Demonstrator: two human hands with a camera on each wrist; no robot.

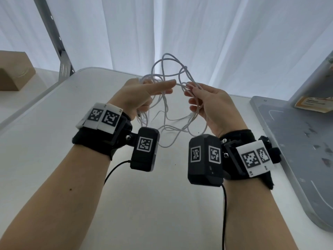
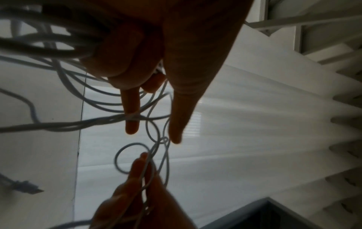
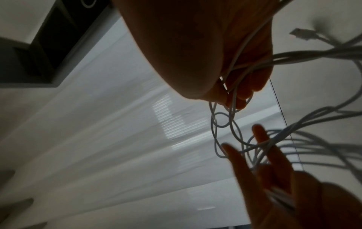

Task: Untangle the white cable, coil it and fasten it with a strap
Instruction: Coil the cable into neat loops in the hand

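Note:
Both hands hold a tangled white cable point(image 1: 168, 68) in the air above the white table point(image 1: 54, 150). My left hand point(image 1: 147, 92) grips a bundle of strands in its curled lower fingers, with thumb and forefinger stretched toward the right hand. In the left wrist view, strands cross one straight finger point(image 2: 132, 108). My right hand point(image 1: 201, 101) pinches several strands in curled fingers point(image 3: 237, 96). Loops stand above the hands and hang below them to the table. One plug point(image 2: 29, 188) dangles free, also visible as the plug point(image 3: 299, 33) in the right wrist view. No strap is in view.
A grey metal plate point(image 1: 297, 141) lies at the table's right edge. A cardboard box point(image 1: 14, 69) sits on a separate surface at the far left. A metal post point(image 1: 59, 51) and white curtains point(image 1: 234, 42) stand behind the table.

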